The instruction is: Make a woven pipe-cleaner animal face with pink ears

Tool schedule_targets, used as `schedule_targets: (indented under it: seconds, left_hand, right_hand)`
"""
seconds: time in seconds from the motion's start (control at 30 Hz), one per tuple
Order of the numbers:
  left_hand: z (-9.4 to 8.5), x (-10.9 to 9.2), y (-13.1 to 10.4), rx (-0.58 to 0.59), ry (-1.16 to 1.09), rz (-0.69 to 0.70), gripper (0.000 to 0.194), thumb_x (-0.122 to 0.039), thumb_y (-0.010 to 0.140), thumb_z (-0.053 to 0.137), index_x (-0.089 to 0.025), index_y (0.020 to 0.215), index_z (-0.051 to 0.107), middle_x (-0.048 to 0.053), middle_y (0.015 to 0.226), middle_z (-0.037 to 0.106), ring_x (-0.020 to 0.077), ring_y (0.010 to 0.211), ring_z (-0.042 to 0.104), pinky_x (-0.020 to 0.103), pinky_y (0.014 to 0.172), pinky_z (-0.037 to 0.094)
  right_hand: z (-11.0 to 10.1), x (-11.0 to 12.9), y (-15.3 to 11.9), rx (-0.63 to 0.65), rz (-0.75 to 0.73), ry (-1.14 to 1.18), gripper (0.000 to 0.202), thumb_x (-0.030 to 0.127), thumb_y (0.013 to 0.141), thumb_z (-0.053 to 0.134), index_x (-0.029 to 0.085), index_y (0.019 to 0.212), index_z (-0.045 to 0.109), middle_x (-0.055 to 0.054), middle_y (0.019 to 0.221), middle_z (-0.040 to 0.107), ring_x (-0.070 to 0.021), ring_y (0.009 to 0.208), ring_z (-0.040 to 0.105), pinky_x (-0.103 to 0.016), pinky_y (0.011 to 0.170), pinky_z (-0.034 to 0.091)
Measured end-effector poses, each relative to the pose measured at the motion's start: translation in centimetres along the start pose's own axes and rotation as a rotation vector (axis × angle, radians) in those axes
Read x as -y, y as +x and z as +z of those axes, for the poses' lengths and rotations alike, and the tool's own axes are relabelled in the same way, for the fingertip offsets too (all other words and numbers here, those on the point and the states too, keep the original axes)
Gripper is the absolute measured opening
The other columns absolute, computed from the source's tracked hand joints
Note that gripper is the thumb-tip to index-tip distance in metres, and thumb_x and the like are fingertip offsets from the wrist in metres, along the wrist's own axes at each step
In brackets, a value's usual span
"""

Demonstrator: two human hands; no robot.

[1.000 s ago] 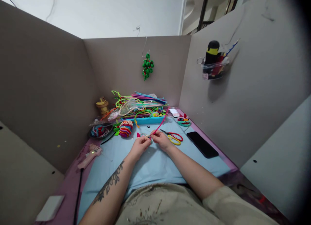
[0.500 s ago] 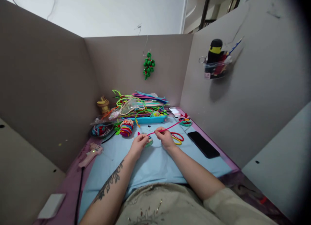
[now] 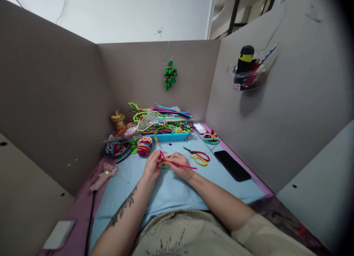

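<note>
A bright pink pipe cleaner [image 3: 186, 166] runs between my two hands, its free end pointing right across the back of my right hand. My left hand [image 3: 152, 165] is closed, pinching the pipe cleaner near a bent part that sticks up. Close against it, my right hand [image 3: 179, 165] pinches the same pipe cleaner with thumb and forefinger. Just behind and under the fingertips lies a small pale-green fuzzy piece [image 3: 165, 165], mostly hidden. Scissors [image 3: 201, 158] with one red and one yellow handle rest on the blue cloth right of my hands.
Pipe cleaners of many colours fill a blue tray [image 3: 173, 137] at the back. A striped fuzzy piece [image 3: 144, 146] and a bowl [image 3: 123, 149] stand left. A pink glue gun [image 3: 103, 176] lies at far left, a black phone [image 3: 231, 165] at right.
Both hands have come together and slightly lower, with the pipe cleaner now bent between them. Its free end has swung from upper right to lower right, and the scissors are more fully visible.
</note>
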State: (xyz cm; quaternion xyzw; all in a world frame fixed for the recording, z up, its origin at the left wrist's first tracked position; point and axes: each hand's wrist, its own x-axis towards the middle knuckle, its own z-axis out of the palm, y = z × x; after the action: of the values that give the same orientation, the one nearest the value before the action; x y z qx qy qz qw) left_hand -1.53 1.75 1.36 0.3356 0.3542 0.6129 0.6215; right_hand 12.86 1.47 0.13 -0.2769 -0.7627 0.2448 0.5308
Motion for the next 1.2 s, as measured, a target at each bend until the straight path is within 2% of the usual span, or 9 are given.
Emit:
schedule_targets:
  seconds: [0.1,0.17,0.33,0.43,0.53,0.63,0.9,1.0,1.2]
  left_hand:
    - [-0.2,0.1,0.3,0.019,-0.046,0.019,0.037,-0.037,0.06,0.072,-0.017,0.065,0.042,-0.009,0.048,0.035,0.0019,0.039,0.027,0.015,0.036,0.012]
    - [-0.3,0.2,0.4,0.003,-0.055,0.049,0.035,-0.036,0.061,0.071,-0.017,0.066,0.042,-0.009,0.049,0.036,0.0024,0.04,0.029,0.016,0.036,0.014]
    - [0.2,0.3,0.1,-0.053,0.031,0.133,0.031,-0.037,0.062,0.07,-0.017,0.074,0.05,-0.008,0.055,0.042,0.004,0.046,0.037,0.016,0.04,0.024]
    - [0.6,0.5,-0.4,-0.013,0.073,0.166,0.028,-0.037,0.064,0.069,-0.017,0.076,0.053,-0.006,0.061,0.048,0.0054,0.052,0.043,0.017,0.046,0.031]
    - [0.8,0.9,-0.7,0.048,0.099,0.179,0.025,-0.036,0.066,0.068,-0.016,0.074,0.055,-0.005,0.063,0.048,0.0057,0.054,0.042,0.018,0.049,0.032]
    - [0.9,1.1,-0.7,0.092,0.128,0.152,0.024,-0.037,0.067,0.066,-0.016,0.072,0.055,-0.006,0.058,0.044,0.0049,0.049,0.037,0.018,0.048,0.03]
    - [1.3,1.2,-0.9,0.06,0.081,0.065,0.025,-0.035,0.064,0.07,-0.015,0.072,0.058,-0.003,0.068,0.053,0.0075,0.06,0.049,0.018,0.055,0.037]
    - [1.3,1.2,-1.0,0.075,0.063,0.053,0.024,-0.035,0.065,0.07,-0.015,0.073,0.059,-0.003,0.068,0.054,0.0075,0.061,0.051,0.018,0.057,0.039]
    - [0.8,1.3,-0.8,0.066,0.2,0.126,0.026,-0.037,0.066,0.068,-0.014,0.076,0.061,-0.001,0.067,0.057,0.0087,0.059,0.052,0.02,0.057,0.04]
  right_hand:
    - [0.4,-0.3,-0.3,0.06,-0.074,-0.035,0.018,0.027,0.078,0.059,0.026,0.092,0.069,-0.007,0.088,0.066,-0.0203,0.089,0.057,-0.037,0.084,0.043]
    - [0.5,-0.4,-0.4,0.07,-0.065,-0.025,0.022,0.026,0.077,0.06,0.025,0.097,0.067,-0.007,0.093,0.065,-0.0202,0.09,0.056,-0.037,0.083,0.043]
    - [1.0,-0.3,-0.2,-0.071,0.233,0.132,0.043,0.03,0.069,0.066,0.023,0.109,0.055,-0.003,0.086,0.06,-0.0147,0.07,0.053,-0.028,0.064,0.044]
    - [1.2,0.0,0.2,-0.075,0.339,0.247,0.03,0.033,0.07,0.065,0.02,0.095,0.058,-0.001,0.079,0.059,-0.0141,0.07,0.053,-0.026,0.063,0.043]
    - [1.2,0.3,0.5,-0.024,0.319,0.235,0.017,0.034,0.071,0.063,0.018,0.076,0.061,-0.001,0.076,0.058,-0.0147,0.071,0.052,-0.026,0.066,0.042]
    - [1.1,0.1,0.5,-0.029,0.317,0.263,0.017,0.034,0.075,0.06,0.018,0.07,0.061,0.0,0.072,0.058,-0.0143,0.069,0.052,-0.026,0.065,0.041]
    - [1.2,-1.2,0.3,-0.08,0.362,0.24,0.019,0.036,0.076,0.058,0.018,0.071,0.057,0.002,0.065,0.055,-0.0124,0.062,0.048,-0.023,0.058,0.038]
    - [1.2,-1.1,0.3,-0.095,0.328,0.197,0.014,0.033,0.078,0.055,0.019,0.075,0.057,0.002,0.068,0.055,-0.0127,0.065,0.049,-0.023,0.06,0.039]
    - [1.1,-1.0,0.3,-0.085,0.293,0.143,0.015,0.028,0.08,0.049,0.018,0.077,0.059,-0.001,0.072,0.058,-0.0137,0.067,0.051,-0.024,0.062,0.041]
